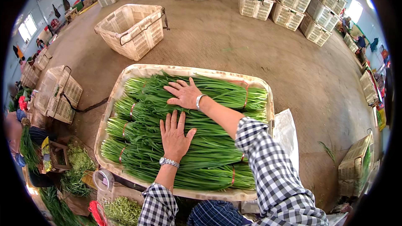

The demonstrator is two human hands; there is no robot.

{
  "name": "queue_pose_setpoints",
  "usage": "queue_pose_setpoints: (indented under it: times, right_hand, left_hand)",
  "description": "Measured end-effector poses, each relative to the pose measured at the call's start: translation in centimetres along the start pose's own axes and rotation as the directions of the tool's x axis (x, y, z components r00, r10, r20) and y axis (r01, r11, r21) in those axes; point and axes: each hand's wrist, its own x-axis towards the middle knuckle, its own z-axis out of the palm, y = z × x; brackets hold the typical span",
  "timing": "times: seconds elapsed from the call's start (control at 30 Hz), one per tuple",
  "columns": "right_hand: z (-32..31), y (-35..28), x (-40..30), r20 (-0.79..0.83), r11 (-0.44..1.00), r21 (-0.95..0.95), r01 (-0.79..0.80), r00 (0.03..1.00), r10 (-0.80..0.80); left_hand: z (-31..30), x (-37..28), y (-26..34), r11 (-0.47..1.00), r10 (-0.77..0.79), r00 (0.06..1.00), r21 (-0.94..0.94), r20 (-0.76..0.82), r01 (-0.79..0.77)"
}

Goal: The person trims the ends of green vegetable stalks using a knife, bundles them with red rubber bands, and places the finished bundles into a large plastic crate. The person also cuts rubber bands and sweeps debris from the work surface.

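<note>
Bundles of green garlic chives (207, 150) fill a large off-white plastic crate (188, 69) in front of me. Red ties (247, 95) bind the bundles near their pale stem ends, which face both the left and right walls. My left hand (176, 135), with a metal watch at the wrist, lies palm down on the leaves at the middle of the crate. Farther up, my right hand (187, 94), wearing a silver bracelet, rests flat on the leaves with its fingers spread. Neither hand holds anything. Leaves hide the crate's floor.
Beyond stands a crate (132, 33) with a dark strap; another (59, 94) is at left. Stacked crates (257, 3) line the back. At lower left, a person holds chives (28, 142) near a wooden stool (59, 157) and trimmings (77, 166). White sheeting (287, 135) hangs at right.
</note>
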Motion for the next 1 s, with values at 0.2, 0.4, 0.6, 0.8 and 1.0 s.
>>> queue_pose_setpoints:
  times: [0.2, 0.4, 0.6, 0.8, 1.0]
  right_hand:
    - [0.5, -0.1, 0.2, 0.07, 1.0, -0.014, -0.026, 0.997, 0.027]
    - [-3.1, -0.5, -3.8, -0.202, 0.996, -0.004, 0.087, 0.976, -0.086]
    - [-6.9, 8.1, -13.6, -0.076, 0.989, -0.148, 0.017, 0.997, -0.028]
    - [-3.7, 10.0, -14.4, -0.043, 0.969, -0.24, -0.056, 0.998, 0.046]
    - [-2.9, 10.3, -14.4, 0.021, 0.948, -0.303, -0.093, 0.994, 0.105]
  left_hand:
    - [0.0, 0.0, 0.3, 1.0, -0.013, 1.0, -0.003, -0.01, 0.013]
    - [0.4, -0.3, -0.2, 1.0, -0.008, 1.0, -0.014, -0.021, 0.008]
    - [0.3, -0.2, 0.2, 0.999, -0.015, 0.999, -0.052, -0.051, 0.013]
    - [-0.1, -0.1, 0.2, 1.0, -0.016, 0.999, -0.026, -0.034, 0.015]
    - [0.4, -0.4, -0.1, 1.0, -0.022, 0.999, -0.02, -0.038, 0.021]
